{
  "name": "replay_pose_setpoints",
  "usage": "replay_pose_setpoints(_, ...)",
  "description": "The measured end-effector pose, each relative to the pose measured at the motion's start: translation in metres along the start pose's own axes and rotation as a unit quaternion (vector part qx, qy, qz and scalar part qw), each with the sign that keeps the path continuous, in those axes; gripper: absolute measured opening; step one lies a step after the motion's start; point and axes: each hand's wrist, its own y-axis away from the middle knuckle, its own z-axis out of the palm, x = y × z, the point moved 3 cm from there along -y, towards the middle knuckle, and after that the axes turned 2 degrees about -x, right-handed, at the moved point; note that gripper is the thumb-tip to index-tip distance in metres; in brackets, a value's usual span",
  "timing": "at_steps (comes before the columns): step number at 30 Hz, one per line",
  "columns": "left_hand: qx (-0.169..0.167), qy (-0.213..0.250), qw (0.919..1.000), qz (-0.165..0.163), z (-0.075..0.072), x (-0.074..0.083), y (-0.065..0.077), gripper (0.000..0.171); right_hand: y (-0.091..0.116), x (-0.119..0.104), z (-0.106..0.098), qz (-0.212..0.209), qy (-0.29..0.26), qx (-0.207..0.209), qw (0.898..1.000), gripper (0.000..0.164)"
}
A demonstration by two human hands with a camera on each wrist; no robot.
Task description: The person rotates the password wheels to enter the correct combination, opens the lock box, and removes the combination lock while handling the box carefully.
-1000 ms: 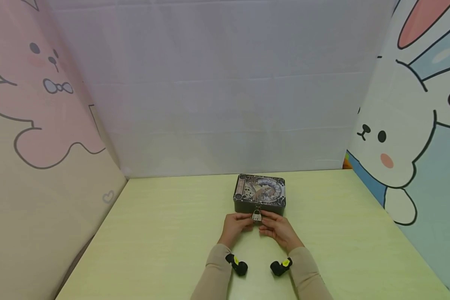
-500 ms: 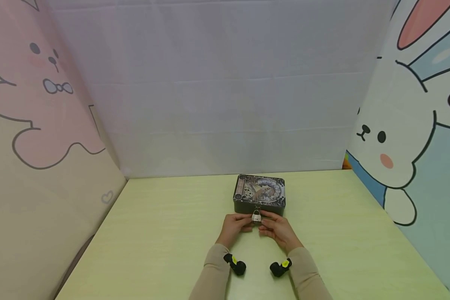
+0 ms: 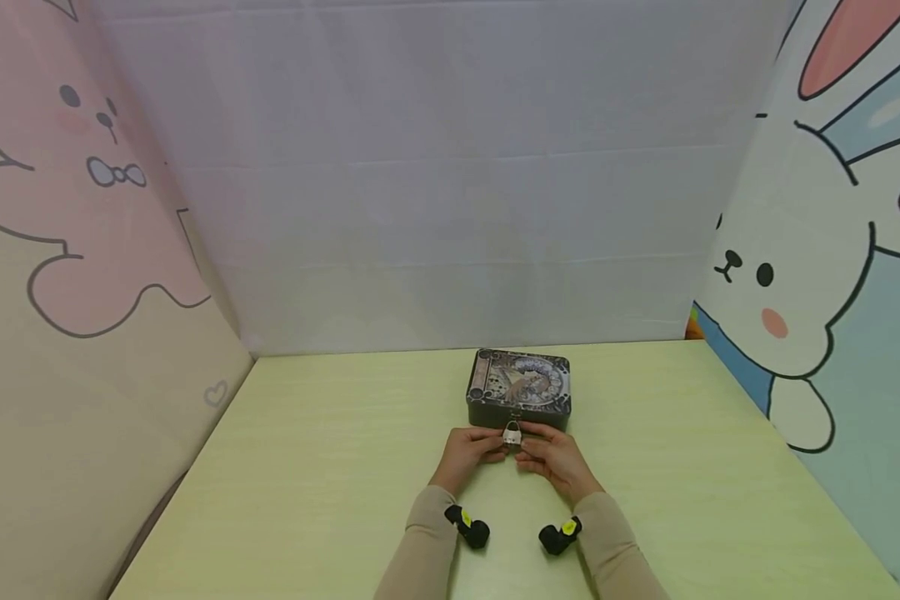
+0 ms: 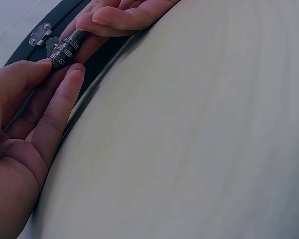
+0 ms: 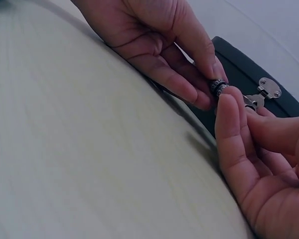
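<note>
A small silver combination padlock (image 3: pixel 512 435) hangs at the front latch of a dark printed tin box (image 3: pixel 521 383). From the left side, my left hand (image 3: pixel 465 454) pinches the padlock's end between thumb and fingers. My right hand (image 3: pixel 558 462) holds its other end from the right. Number dials (image 4: pixel 65 51) show between the fingers in the left wrist view. The box's lid is down, and its metal latch (image 5: pixel 270 88) shows beside the fingers in the right wrist view. Fingers hide part of the padlock in both wrist views.
The box stands near the back of a pale yellow-green table (image 3: pixel 330 467). A white cloth backdrop (image 3: pixel 450 183) rises behind it. Cartoon-printed panels flank the table on the left and right. A black wrist camera (image 3: pixel 468 529) sits on each sleeve.
Both hands stay at the padlock, with the wrists shifting very slightly to the left. The padlock tilts or shifts only a little; the box stays put.
</note>
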Motion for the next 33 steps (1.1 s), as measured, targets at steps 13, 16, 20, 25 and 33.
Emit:
replay_pose_setpoints(13, 0.005, 0.002, 1.0, -0.002, -0.0006, -0.001, -0.0013, 0.021, -0.0017, 0.0009, 0.0004, -0.004, 0.007, 0.028, 1.0, 0.048)
replay_pose_setpoints(16, 0.008, -0.002, 1.0, -0.001, 0.0003, -0.0011, 0.0006, 0.021, -0.0008, 0.0022, 0.0005, -0.006, 0.007, 0.031, 0.999, 0.048)
replay_pose_setpoints(20, 0.011, -0.001, 0.9999, -0.002, 0.0007, -0.0022, 0.0012, 0.021, -0.0008, 0.0037, 0.0007, -0.008, 0.005, 0.047, 0.999, 0.045)
replay_pose_setpoints(25, 0.013, 0.002, 0.9999, -0.004, 0.0004, -0.0037, 0.0009, 0.021, 0.0003, 0.0043, 0.0017, -0.015, 0.0, 0.064, 0.998, 0.042)
replay_pose_setpoints(33, 0.009, 0.003, 1.0, -0.001, -0.0004, -0.0037, 0.0032, 0.022, 0.0021, 0.0028, 0.0035, -0.014, -0.006, 0.07, 0.997, 0.044)
